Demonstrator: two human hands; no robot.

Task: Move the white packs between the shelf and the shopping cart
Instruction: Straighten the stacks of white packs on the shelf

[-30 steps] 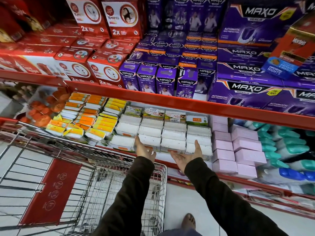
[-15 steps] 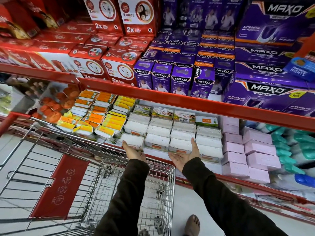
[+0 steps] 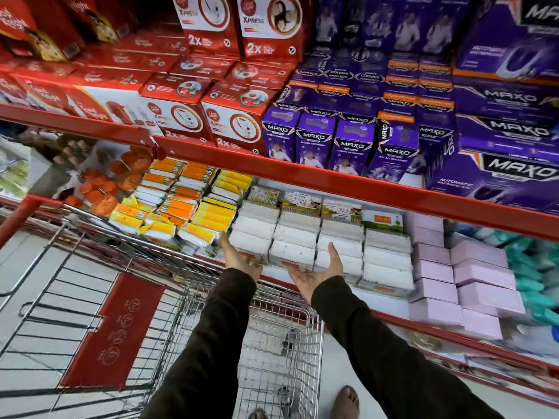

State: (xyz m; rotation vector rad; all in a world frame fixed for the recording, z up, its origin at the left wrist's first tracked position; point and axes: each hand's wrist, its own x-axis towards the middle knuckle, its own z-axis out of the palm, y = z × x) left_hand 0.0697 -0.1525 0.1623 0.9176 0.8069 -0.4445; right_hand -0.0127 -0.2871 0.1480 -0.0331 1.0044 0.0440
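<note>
White packs (image 3: 292, 252): stacked in columns on the lower red shelf (image 3: 393, 320), between the orange-and-yellow packs (image 3: 193, 204) on their left and the pink boxes (image 3: 435, 273) on their right.
Left hand (image 3: 240, 260): my fingers are spread and lie against the left end of the front white packs, thumb pointing up beside the leftmost column; nothing is lifted.
Right hand (image 3: 320, 275): palm up and open, fingers under the front edge of the white packs, thumb raised against the face of the third column.
Sleeves: both my arms are in dark brown sleeves (image 3: 217, 343), reaching over the cart.
Shopping cart (image 3: 272, 337): wire basket directly below my arms, just in front of the shelf; I see no white pack inside it.
Upper shelf: red boxes (image 3: 233, 122) at left, purple MAXO boxes (image 3: 351, 143) at right.
</note>
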